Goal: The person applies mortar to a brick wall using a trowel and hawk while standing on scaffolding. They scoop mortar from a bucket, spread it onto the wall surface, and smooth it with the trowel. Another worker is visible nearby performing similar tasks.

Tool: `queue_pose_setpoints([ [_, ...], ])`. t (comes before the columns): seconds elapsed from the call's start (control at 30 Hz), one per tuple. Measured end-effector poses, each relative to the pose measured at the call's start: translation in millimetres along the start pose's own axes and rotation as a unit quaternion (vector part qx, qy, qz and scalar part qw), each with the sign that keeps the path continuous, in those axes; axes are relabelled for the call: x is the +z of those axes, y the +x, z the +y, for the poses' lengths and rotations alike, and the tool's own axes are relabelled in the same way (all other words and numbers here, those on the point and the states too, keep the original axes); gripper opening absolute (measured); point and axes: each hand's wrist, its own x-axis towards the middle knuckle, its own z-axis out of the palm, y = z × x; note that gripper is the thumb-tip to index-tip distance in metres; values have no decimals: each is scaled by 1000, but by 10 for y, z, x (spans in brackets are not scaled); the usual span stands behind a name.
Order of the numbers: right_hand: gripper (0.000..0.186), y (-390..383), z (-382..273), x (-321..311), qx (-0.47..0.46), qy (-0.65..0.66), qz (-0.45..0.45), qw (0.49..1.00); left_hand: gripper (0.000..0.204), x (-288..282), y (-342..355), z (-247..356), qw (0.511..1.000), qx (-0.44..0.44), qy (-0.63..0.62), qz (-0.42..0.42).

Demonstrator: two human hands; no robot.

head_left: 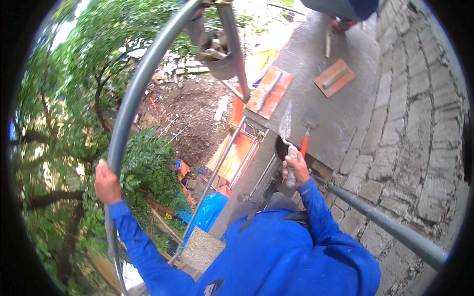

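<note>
At the left, my left hand (107,182) is closed around a curved grey metal pipe rail (129,106). My right hand (296,170), in front of my body, grips a pointed trowel (285,126) by its mortar-caked handle, blade pointing away from me. Just beyond, a second trowel with an orange handle (305,144) lies on the grey platform (340,118). A dark round bucket (281,149) is partly hidden behind my right hand and the trowel. Two orange plastering floats lie farther off: one float (270,93) at the platform's left edge, another float (335,78) to its right.
A rough block wall (395,128) rises along the right, with a metal pipe (385,219) in front. Another person's shoe (340,24) shows at the far end. A stained bag (216,54) hangs from the frame. Left, the platform drops to ground with orange and blue tarps (210,209) and trees.
</note>
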Motion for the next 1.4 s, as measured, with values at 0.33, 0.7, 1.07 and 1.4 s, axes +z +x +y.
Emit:
queue_pose_setpoints([
  [0.33, 52, -464, -215, 644, 39, 39, -274, 960, 51, -184, -57, 162, 999, -38, 5, -8],
  [0.7, 40, -671, -259, 723, 85, 38, -301, 949, 53, -199, -75, 205, 998, -55, 10, -6],
  [1.07, 42, -609, -175, 749, 87, 38, -243, 965, 55, -191, -71, 252, 998, -56, 12, -15],
  [1.4, 52, -487, -128, 715, 87, 31, -192, 977, 55, -218, -73, 254, 996, -74, 29, -26],
])
